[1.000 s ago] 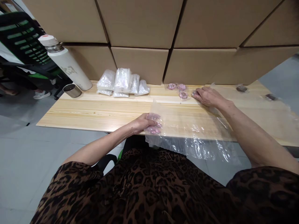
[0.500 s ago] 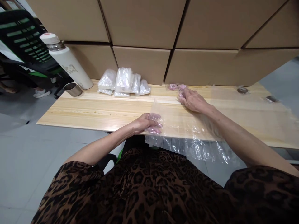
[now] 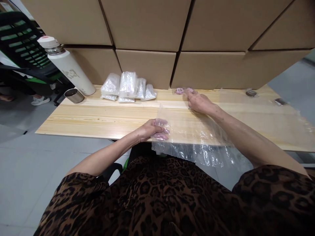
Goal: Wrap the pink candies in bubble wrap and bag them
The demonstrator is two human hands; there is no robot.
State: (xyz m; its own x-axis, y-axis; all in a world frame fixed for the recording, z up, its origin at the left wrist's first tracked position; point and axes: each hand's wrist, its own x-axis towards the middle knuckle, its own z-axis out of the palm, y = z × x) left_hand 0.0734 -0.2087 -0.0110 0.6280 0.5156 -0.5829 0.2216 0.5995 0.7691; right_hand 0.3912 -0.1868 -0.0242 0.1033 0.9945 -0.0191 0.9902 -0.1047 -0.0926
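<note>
Pink wrapped discs [image 3: 179,91] lay at the far side of the tabletop [image 3: 93,114], close to the cardboard boxes [image 3: 209,68], between one and two o'clock from the left hand [image 3: 149,128]. That hand was closed on the nine o'clock end of a clear plastic film [image 3: 208,155], part of which hung over the front edge; whether the pink showing through was fingers or something enclosed, I could not tell. The right hand [image 3: 197,101] had its index finger at the nearer disc, the other lying at ten o'clock; whether it gripped anything was hidden. Good handling seemed to call for a light pinch on the wrapper's edge, a forearm held clear of the film, and a steady left grip against sliding. Clear plastic packets [image 3: 128,86] sat at eleven o'clock from the left hand, dark wrapped pieces [image 3: 251,93] near three from the right.
</note>
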